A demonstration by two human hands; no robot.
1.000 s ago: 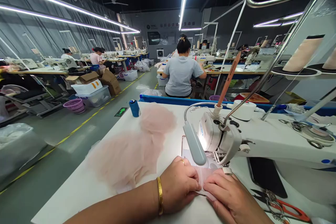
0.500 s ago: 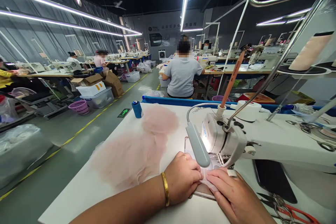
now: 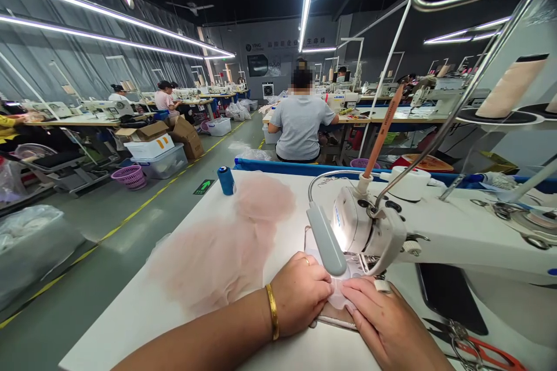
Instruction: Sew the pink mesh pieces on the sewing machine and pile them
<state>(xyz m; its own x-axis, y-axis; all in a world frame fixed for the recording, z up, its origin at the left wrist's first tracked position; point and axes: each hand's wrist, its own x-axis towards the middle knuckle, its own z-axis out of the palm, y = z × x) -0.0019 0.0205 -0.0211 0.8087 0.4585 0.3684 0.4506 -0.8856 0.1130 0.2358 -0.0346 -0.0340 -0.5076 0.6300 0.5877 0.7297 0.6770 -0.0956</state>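
Observation:
A small piece of thin white fabric [image 3: 338, 297] lies at the front of the sewing machine [image 3: 354, 223], partly under its head. My left hand [image 3: 302, 290], with a bracelet and a ring, is closed on the fabric's left edge, fingers curled. My right hand [image 3: 376, 316] rests on the right edge, fingers together and pressing the fabric down, thumb underneath or beside it. A grey lamp [image 3: 327, 240] hangs just above the fingertips and hides part of the needle area. Sheer pink fabric pieces [image 3: 217, 261] lie spread on the table to the left.
A blue thread spool [image 3: 225, 180] stands at the table's far left corner. Right of my right hand lie a dark phone [image 3: 452, 297] and orange-handled scissors [image 3: 491, 353]. A pencil [image 3: 385, 127] stands upright on the machine head. A co-worker [image 3: 301, 122] sits ahead, facing away.
Both hands keep nearly the same place on the fabric. Slightly more of the white fabric shows between them. The whole view has shifted a little.

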